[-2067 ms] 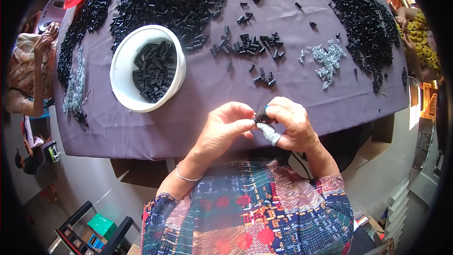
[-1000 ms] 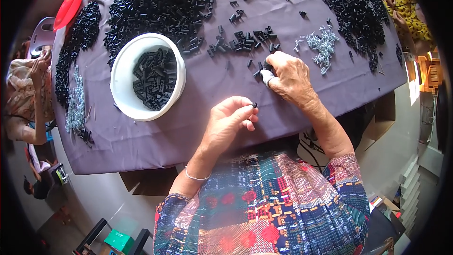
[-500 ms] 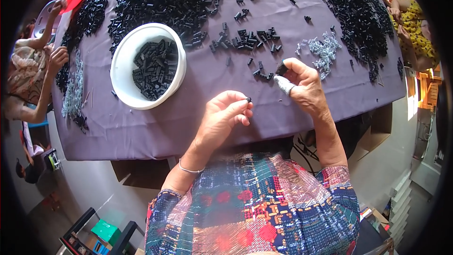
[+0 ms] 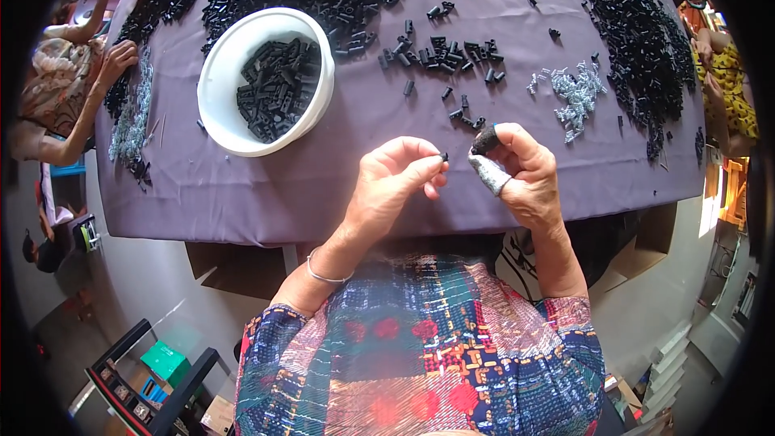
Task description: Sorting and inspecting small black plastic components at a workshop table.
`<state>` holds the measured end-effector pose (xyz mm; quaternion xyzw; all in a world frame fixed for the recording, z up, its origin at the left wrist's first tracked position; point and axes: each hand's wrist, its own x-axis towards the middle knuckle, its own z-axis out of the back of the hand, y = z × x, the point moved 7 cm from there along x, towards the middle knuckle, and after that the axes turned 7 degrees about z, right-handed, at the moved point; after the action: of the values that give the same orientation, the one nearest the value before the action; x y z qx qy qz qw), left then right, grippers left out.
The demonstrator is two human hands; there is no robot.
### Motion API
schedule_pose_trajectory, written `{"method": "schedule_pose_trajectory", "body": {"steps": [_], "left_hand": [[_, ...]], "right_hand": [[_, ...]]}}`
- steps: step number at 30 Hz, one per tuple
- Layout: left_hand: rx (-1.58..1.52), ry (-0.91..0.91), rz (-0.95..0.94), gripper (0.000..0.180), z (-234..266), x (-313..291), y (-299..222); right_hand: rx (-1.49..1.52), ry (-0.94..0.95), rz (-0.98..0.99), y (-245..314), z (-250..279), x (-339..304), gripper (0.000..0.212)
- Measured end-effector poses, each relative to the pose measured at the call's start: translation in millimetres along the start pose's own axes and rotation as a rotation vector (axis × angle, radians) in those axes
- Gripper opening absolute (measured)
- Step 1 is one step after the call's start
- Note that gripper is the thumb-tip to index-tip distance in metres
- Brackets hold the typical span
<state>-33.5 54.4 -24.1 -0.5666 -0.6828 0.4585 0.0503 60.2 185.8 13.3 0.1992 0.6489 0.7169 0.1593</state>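
Observation:
My left hand (image 4: pixel 395 183) pinches a small black plastic piece (image 4: pixel 445 157) between thumb and forefinger. Just right of it, my right hand (image 4: pixel 525 169) has its forefinger and thumb bent toward each other. A black finger wrap (image 4: pixel 485 142) covers the forefinger tip, and a greyish-white wrap (image 4: pixel 490 174) covers the thumb. Whatever may sit between those two tips is too small to make out. Beyond the right hand lie a few loose black parts (image 4: pixel 466 117). To the left stands a white tub (image 4: pixel 211 89), partly filled with black tubular parts (image 4: pixel 278 89).
Large heaps of black parts (image 4: pixel 299 4) cover the far side of the purple tablecloth (image 4: pixel 266 202). More lie scattered mid-table (image 4: pixel 444 52). Small clear-grey pieces (image 4: pixel 577 97) form a pile at right, others (image 4: pixel 133 125) at left. Other people's hands show at left (image 4: pixel 119 60) and right (image 4: pixel 705 52).
The table has shifted upward and slightly right in the picture as the view tilted. My two hands have come closer together, the left one still pinching the black piece.

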Motion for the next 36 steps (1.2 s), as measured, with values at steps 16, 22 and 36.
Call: {"method": "schedule_pose_trajectory", "body": {"steps": [16, 22, 36], "left_hand": [[0.036, 0.042, 0.012, 0.013, -11, -8, -9], [0.052, 0.049, 0.02, 0.014, -9, -9, -8], [0.208, 0.013, 0.038, 0.014, -11, -11, -12]], "right_hand": [[-0.175, 0.004, 0.303, 26, -3, -2, 0.03], [-0.375, 0.084, 0.517, 52, -12, -3, 0.032], [-0.431, 0.182, 0.571, 48, -17, -3, 0.03]]}}
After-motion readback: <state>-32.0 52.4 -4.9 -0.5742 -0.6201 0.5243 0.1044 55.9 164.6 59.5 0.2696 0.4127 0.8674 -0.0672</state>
